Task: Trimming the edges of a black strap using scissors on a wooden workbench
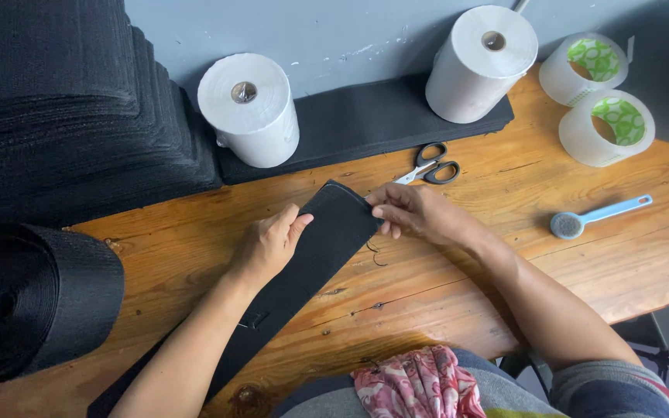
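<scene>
A long black fabric strip [303,267] lies slantwise on the wooden table [505,255], its long axis running from the near-left edge up to a squared end between the hands. The left hand [269,244], forearm reaching in from below, pinches the strip's left edge, thumb on top. Just right of it, the right hand [420,213] grips the strip's upper right corner with its fingertips, wrist bent inward. Beyond the right hand lie scissors [431,164].
</scene>
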